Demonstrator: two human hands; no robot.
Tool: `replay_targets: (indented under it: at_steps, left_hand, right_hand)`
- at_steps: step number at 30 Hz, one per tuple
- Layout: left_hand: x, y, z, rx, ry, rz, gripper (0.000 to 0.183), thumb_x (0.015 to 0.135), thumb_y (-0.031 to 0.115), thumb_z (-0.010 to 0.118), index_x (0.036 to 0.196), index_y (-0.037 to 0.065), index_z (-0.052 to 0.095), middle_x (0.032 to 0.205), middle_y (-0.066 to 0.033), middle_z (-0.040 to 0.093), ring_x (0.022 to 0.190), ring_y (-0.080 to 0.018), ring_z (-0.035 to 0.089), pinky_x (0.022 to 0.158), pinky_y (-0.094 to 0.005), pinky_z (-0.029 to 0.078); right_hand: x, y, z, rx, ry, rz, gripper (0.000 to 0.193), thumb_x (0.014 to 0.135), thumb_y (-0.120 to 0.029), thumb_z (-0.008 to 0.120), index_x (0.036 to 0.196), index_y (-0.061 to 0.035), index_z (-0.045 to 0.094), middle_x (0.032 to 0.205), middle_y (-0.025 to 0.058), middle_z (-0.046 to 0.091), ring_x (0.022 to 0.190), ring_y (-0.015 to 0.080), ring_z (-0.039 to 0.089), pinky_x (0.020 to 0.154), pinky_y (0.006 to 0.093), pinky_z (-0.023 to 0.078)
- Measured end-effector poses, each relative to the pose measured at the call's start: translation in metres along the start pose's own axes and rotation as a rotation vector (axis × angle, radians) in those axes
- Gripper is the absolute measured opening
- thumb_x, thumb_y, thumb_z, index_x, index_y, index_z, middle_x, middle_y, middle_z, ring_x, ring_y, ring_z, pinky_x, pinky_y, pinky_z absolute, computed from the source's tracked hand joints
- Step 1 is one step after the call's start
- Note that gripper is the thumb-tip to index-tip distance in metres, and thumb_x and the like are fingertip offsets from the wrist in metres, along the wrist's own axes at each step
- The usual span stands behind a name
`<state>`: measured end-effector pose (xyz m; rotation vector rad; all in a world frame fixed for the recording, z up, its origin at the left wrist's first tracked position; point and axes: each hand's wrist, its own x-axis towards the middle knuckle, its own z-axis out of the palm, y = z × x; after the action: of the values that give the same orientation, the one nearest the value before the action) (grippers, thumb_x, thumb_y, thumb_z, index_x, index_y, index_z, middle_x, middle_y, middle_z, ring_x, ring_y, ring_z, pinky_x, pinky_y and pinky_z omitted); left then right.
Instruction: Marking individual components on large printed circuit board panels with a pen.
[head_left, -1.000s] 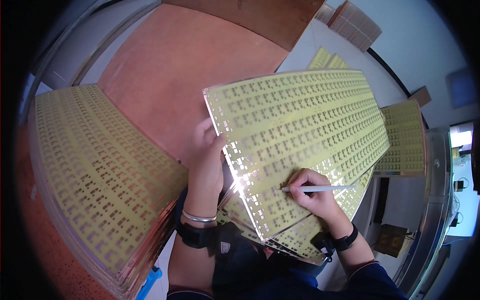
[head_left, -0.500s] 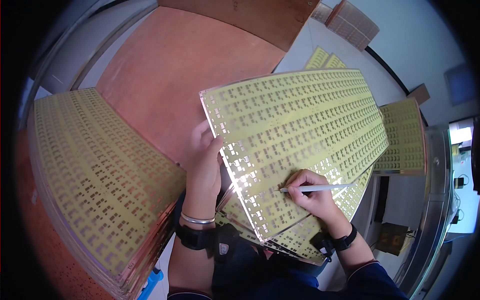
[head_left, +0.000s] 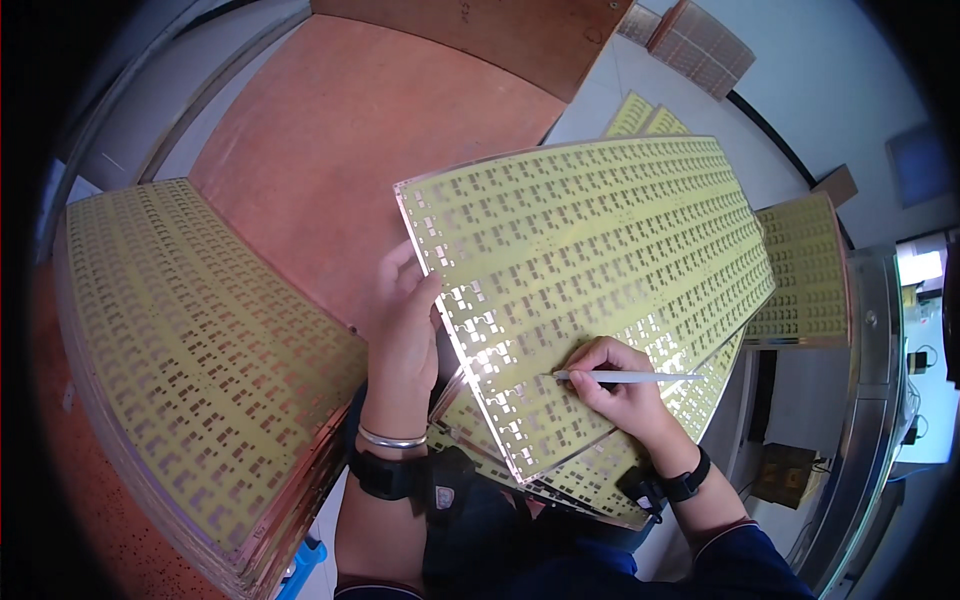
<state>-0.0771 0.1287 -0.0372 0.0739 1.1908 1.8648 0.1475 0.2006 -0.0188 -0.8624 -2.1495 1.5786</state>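
Note:
A large yellow-green circuit board panel, patterned with rows of copper pads, is tilted up in front of me. My left hand grips its left edge, thumb on the front face and fingers behind. In my right hand is a slim white pen-like tool, held in a writing grip. Its tip touches or hovers just over the pads in the panel's lower left part; I cannot tell which. More panels lie beneath this one, over my lap.
To my left a thick stack of similar panels rests on a reddish board surface. Further panels stand at the right, beside a metal-framed cabinet. A brown wooden board rises at the far side. Something blue shows at lower left.
The view has shifted very slightly. The pen-like tool's tip has moved a little to the left across the panel with my right hand. My left hand keeps its hold.

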Motion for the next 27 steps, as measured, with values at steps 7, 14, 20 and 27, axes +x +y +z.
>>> replay_targets:
  at_steps: [7, 14, 20, 27]
  left_hand:
    - [0.002, -0.001, -0.003, 0.016, -0.014, -0.002, 0.041, 0.086, 0.000, 0.051, 0.126, 0.003, 0.041, 0.108, -0.0063, 0.056, 0.087, -0.0103, 0.052, 0.073, -0.0241, 0.045]
    - [0.000, 0.000, -0.001, -0.009, -0.010, 0.009, 0.040, 0.087, 0.001, 0.051, 0.126, 0.003, 0.040, 0.110, -0.0070, 0.056, 0.091, -0.0115, 0.053, 0.076, -0.0254, 0.045]
    - [0.001, -0.002, -0.003, 0.014, -0.018, 0.008, 0.042, 0.087, 0.002, 0.052, 0.127, 0.003, 0.039, 0.111, -0.0073, 0.056, 0.090, -0.0117, 0.053, 0.074, -0.0255, 0.045]
    - [0.001, -0.001, -0.003, 0.005, -0.023, 0.009, 0.041, 0.087, 0.002, 0.051, 0.126, 0.003, 0.040, 0.111, -0.0074, 0.056, 0.089, -0.0117, 0.053, 0.075, -0.0256, 0.044]
  right_hand:
    - [0.000, 0.000, 0.000, 0.085, -0.014, 0.009, 0.009, 0.083, -0.007, 0.065, 0.082, -0.0012, 0.058, 0.079, 0.0044, 0.060, 0.070, 0.0093, 0.055, 0.062, 0.0221, 0.044]
    - [0.002, -0.001, 0.000, 0.082, -0.034, -0.077, 0.008, 0.084, -0.006, 0.064, 0.084, -0.0009, 0.058, 0.079, 0.0048, 0.060, 0.070, 0.0097, 0.055, 0.062, 0.0221, 0.044]
    - [-0.001, 0.000, -0.002, 0.029, -0.035, 0.036, 0.008, 0.083, -0.006, 0.064, 0.082, -0.0011, 0.058, 0.080, 0.0054, 0.060, 0.071, 0.0107, 0.056, 0.062, 0.0230, 0.044]
    - [0.003, -0.001, -0.009, 0.066, -0.153, -0.080, 0.007, 0.082, -0.005, 0.064, 0.081, -0.0014, 0.057, 0.081, 0.0055, 0.060, 0.074, 0.0119, 0.058, 0.065, 0.0232, 0.046]
